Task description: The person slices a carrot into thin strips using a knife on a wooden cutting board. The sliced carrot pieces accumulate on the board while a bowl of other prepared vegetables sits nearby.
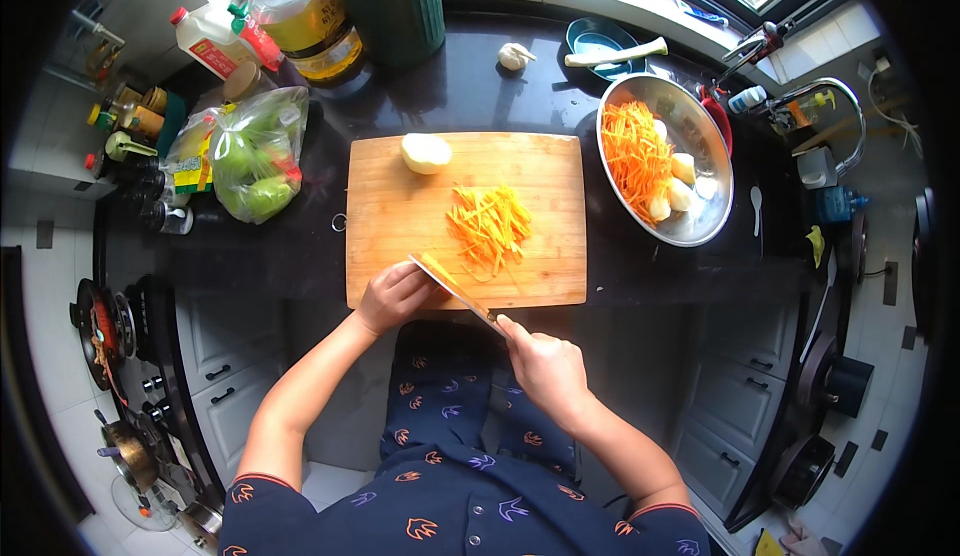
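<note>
My right hand (548,364) is wrapped round the handle of a kitchen knife (462,296), its blade slanting up and left across the near edge of a wooden cutting board (390,216). Close against the blade are the curled fingers of my left hand (392,296); what they press on, if anything, is hidden. Orange bits, likely carrot (436,267), lie along the blade's far side. Beyond the knife is a loose pile of carrot strips (488,226). A pale peeled piece, perhaps potato (426,153), rests at the board's far left.
Right of the board stands a steel bowl (716,171) with shredded carrot and pale peeled pieces. A garlic bulb (515,56) and a dark teal dish (590,34) sit behind. To the left are a plastic bag of green vegetables (255,161) and an oil jug (310,26).
</note>
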Available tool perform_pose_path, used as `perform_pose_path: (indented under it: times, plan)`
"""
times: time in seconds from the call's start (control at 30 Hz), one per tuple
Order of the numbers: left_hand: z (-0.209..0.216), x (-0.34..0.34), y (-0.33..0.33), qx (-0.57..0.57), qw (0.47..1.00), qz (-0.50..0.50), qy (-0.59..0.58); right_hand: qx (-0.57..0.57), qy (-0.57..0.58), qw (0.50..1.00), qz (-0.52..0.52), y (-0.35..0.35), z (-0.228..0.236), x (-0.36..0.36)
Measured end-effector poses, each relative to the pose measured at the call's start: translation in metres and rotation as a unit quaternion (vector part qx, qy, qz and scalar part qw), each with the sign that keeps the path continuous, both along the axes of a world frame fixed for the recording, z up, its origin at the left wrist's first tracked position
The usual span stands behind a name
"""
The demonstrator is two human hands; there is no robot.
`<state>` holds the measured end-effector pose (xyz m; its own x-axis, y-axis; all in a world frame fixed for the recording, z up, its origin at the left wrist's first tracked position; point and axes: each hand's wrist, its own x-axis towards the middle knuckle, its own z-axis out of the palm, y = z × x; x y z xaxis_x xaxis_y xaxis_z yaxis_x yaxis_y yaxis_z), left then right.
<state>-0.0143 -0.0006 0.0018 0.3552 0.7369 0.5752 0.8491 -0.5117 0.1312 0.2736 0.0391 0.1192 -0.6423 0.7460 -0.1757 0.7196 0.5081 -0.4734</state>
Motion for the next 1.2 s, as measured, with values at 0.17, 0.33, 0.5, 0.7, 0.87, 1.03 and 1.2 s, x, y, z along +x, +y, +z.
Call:
perform_pose_path:
  times: [0.17, 0.33, 0.5, 0.7, 0.87, 1.03, 1.2]
  plan:
    - [-0.005, -0.001, -0.001, -0.018, 1.0, 0.004, -0.018, -0.001, -0.026, 1.0, 0.009, -0.003, 0.004, 0.002]
    - [-0.008, 0.0, -0.001, -0.029, 0.999, 0.01, -0.015, -0.032, -0.048, 0.998, 0.026, 0.002, 0.013, 0.005]
    - [-0.005, 0.0, 0.002, -0.036, 0.999, 0.006, -0.019, -0.053, -0.043, 0.997, 0.031, 0.006, 0.01, 0.004]
    - [-0.006, -0.002, 0.003, -0.047, 0.999, 0.005, -0.014, -0.075, -0.038, 0.996, 0.034, 0.014, 0.01, 0.002]
    - [-0.001, -0.002, 0.003, -0.046, 0.999, 0.011, -0.02, -0.079, -0.044, 0.995, 0.052, 0.019, 0.009, -0.01]
    - [0.0, -0.002, 0.005, -0.081, 0.996, -0.001, -0.022, -0.058, -0.042, 0.996, 0.055, 0.025, -0.006, -0.035]
    - [0.006, 0.002, 0.012, -0.045, 0.998, 0.0, -0.035, -0.05, -0.033, 0.997, 0.048, 0.032, -0.029, -0.056]
